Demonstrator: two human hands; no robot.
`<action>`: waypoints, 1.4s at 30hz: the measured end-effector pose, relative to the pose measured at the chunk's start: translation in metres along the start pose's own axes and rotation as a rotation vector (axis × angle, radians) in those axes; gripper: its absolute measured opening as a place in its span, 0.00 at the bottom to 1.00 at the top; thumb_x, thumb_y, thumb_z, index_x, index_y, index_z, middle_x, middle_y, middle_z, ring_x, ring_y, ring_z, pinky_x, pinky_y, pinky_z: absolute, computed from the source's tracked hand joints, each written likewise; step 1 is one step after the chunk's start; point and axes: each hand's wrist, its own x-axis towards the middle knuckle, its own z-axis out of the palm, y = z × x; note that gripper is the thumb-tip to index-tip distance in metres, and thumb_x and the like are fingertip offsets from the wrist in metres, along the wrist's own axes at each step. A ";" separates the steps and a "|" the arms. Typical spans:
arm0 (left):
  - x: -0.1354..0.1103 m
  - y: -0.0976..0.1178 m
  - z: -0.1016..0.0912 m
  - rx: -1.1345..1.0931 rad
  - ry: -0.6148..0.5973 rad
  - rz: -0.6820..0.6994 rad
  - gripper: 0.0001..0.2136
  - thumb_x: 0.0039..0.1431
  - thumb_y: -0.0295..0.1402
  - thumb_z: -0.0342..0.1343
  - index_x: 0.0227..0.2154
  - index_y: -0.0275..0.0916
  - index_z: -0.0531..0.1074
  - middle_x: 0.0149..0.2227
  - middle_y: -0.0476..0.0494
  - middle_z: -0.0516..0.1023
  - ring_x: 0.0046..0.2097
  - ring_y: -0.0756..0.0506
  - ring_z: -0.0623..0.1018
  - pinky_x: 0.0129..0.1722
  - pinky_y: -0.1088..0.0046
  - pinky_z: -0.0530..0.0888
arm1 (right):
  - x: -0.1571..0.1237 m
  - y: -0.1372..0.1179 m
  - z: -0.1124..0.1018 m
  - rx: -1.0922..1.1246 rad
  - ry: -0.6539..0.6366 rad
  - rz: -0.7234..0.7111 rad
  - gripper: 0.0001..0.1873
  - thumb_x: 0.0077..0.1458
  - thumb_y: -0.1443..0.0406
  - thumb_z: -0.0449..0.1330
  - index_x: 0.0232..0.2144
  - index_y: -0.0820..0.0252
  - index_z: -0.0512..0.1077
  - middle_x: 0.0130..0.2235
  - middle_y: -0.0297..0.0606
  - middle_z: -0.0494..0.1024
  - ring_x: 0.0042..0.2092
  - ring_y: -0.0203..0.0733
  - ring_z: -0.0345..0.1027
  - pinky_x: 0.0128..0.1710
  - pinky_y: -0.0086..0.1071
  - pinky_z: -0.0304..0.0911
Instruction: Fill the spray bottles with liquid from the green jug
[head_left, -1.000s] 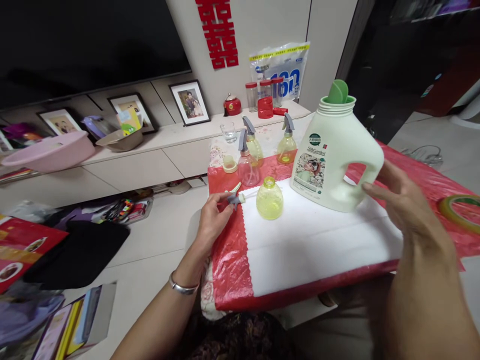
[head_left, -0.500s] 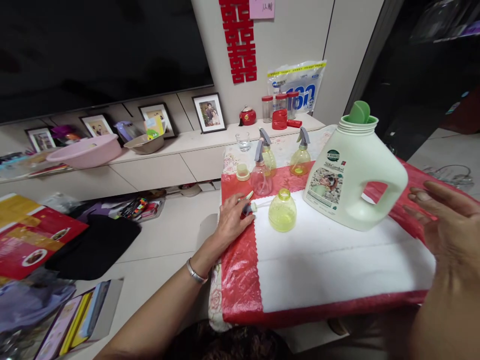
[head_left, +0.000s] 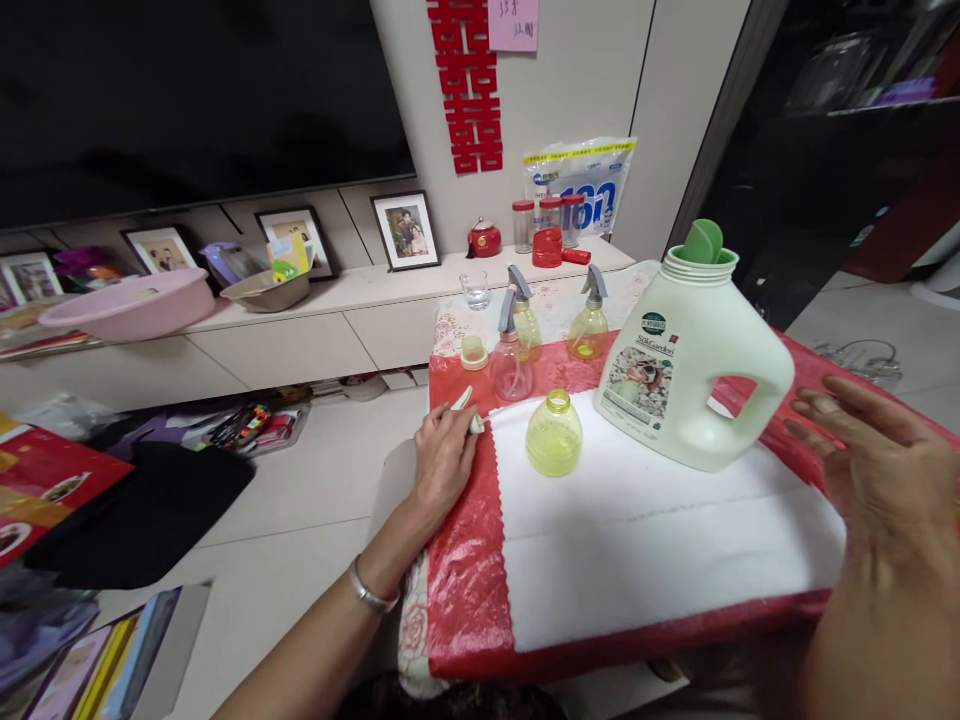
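Observation:
My left hand [head_left: 442, 455] is closed over a trigger spray head [head_left: 476, 425] at the left edge of the table, and the fingers hide most of it. To its right an open yellow spray bottle [head_left: 554, 440] stands upright on the white cloth [head_left: 667, 540], with yellowish liquid inside. Beyond that is a large pale green detergent jug [head_left: 697, 370], uncapped, a green spout in its mouth. My right hand [head_left: 885, 450] hovers to the right of the jug's handle, fingers apart and nothing in them. Behind my left hand sits a pale, translucent cap [head_left: 474, 353].
A clear pinkish spray bottle [head_left: 511, 365] and two yellow ones [head_left: 589, 325] with grey triggers stand at the back. Near them is a drinking glass [head_left: 475, 290]. Red plastic sheeting [head_left: 465, 600] covers the table. Jars [head_left: 523, 228] and picture frames [head_left: 406, 232] line the cabinet.
My left hand has drawn back slightly and turned over the spray head, whose grey part and tube no longer show. My right hand stays open beside the jug. The camera view has shifted a little.

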 end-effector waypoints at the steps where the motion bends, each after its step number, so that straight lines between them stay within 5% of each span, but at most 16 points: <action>1: -0.001 -0.001 -0.007 0.015 0.034 0.004 0.21 0.64 0.29 0.48 0.58 0.46 0.69 0.50 0.38 0.77 0.58 0.33 0.67 0.55 0.47 0.67 | 0.000 0.000 0.000 0.003 0.000 0.002 0.33 0.28 0.65 0.74 0.44 0.63 0.80 0.36 0.43 0.78 0.41 0.42 0.75 0.40 0.29 0.75; 6: 0.011 -0.008 -0.058 0.113 0.180 0.117 0.21 0.65 0.29 0.47 0.60 0.47 0.67 0.50 0.38 0.77 0.61 0.32 0.67 0.57 0.46 0.65 | -0.001 0.001 0.002 0.021 0.009 -0.009 0.34 0.28 0.65 0.75 0.44 0.62 0.80 0.36 0.43 0.78 0.39 0.41 0.75 0.39 0.27 0.75; 12: 0.046 0.006 -0.125 0.291 0.203 0.338 0.19 0.65 0.29 0.49 0.58 0.48 0.68 0.51 0.39 0.77 0.63 0.30 0.66 0.58 0.43 0.63 | -0.003 0.002 0.004 0.036 0.010 -0.020 0.34 0.28 0.64 0.76 0.45 0.62 0.80 0.37 0.42 0.78 0.38 0.42 0.76 0.41 0.30 0.76; 18: 0.069 0.032 -0.154 0.508 0.146 0.633 0.21 0.68 0.24 0.44 0.60 0.47 0.66 0.50 0.43 0.78 0.66 0.33 0.65 0.62 0.43 0.61 | -0.004 0.004 0.003 0.046 -0.004 -0.016 0.35 0.29 0.64 0.76 0.46 0.63 0.80 0.39 0.44 0.79 0.39 0.42 0.76 0.40 0.28 0.76; 23: 0.081 0.058 -0.160 0.617 0.068 0.783 0.19 0.68 0.22 0.45 0.57 0.41 0.67 0.49 0.42 0.80 0.65 0.35 0.68 0.65 0.44 0.60 | -0.004 0.001 0.004 0.064 -0.015 -0.027 0.34 0.29 0.65 0.75 0.45 0.63 0.80 0.38 0.44 0.78 0.38 0.41 0.76 0.38 0.28 0.76; 30: 0.096 0.095 -0.155 0.378 -0.065 0.893 0.17 0.66 0.20 0.43 0.48 0.40 0.73 0.46 0.45 0.79 0.66 0.38 0.68 0.68 0.42 0.56 | -0.011 -0.013 0.016 0.118 0.006 -0.113 0.30 0.29 0.65 0.74 0.42 0.64 0.81 0.36 0.42 0.79 0.31 0.38 0.74 0.34 0.29 0.74; 42: 0.107 0.123 -0.102 -0.066 -0.285 1.094 0.24 0.55 0.14 0.45 0.43 0.47 0.76 0.44 0.47 0.80 0.64 0.39 0.70 0.68 0.42 0.60 | -0.024 -0.039 0.028 0.139 -0.033 -0.406 0.22 0.38 0.65 0.75 0.40 0.60 0.82 0.30 0.45 0.77 0.30 0.42 0.72 0.34 0.40 0.67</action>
